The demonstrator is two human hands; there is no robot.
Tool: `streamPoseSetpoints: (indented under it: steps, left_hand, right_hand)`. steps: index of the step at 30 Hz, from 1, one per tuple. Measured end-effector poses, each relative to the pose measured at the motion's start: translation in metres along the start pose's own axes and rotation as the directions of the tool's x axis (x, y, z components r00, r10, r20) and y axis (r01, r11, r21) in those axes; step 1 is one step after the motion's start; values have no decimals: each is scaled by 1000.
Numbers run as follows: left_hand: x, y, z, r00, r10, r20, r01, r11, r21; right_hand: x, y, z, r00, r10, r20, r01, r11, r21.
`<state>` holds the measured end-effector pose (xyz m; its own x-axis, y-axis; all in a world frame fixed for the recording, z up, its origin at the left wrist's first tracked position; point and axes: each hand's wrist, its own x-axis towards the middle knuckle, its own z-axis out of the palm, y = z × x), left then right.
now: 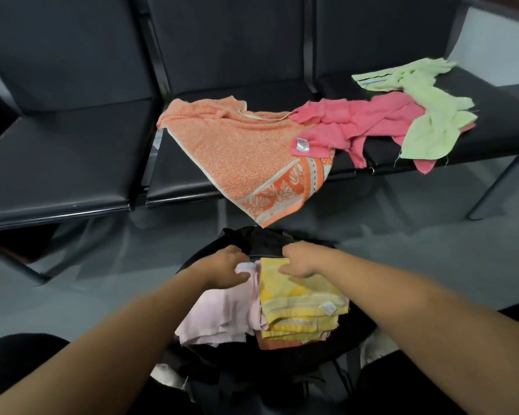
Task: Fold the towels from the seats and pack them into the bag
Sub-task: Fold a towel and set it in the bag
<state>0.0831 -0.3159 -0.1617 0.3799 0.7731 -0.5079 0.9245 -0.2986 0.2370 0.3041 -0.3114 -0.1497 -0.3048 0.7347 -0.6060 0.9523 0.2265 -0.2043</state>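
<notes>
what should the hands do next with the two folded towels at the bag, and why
Probably press both folded towels deeper into the black bag: the left hand grips the pale pink towel and the right hand the yellow towel, and both sit high at its mouth.

Rough looped terry on the orange towel [246, 145] at twelve o'clock, pink towel [357, 121] and green towel [426, 130] at one, yellow towel [300, 301] at six. Smoother cloth on the pale pink towel [222, 313]. Matt fabric bag [264, 238]; faintly shiny leatherette seats [66, 157]; glossy floor [402, 235].
</notes>
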Motion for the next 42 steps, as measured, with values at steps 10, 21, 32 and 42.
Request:
streamPoseSetpoints:
  steps: [10,21,32,42]
  left_hand:
    - [15,17,-128,822,-76,-564,-15,988,-156]
    - [72,-8,-110,690,81,-719,58,984,167]
    - [22,-49,-143,560,-517,-648,164,836,-524]
    - [-42,-26,-191,504,-634,-586,-320,493,-809]
  right_hand:
    - [-14,17,-140,826,212,-523,-47,949,311]
    - [42,60,-142,789,227,-571,-152,973,176]
    - [29,73,-157,582,376,-721,-172,923,343]
    - [-10,26,-159,761,200,-618,-55,968,244]
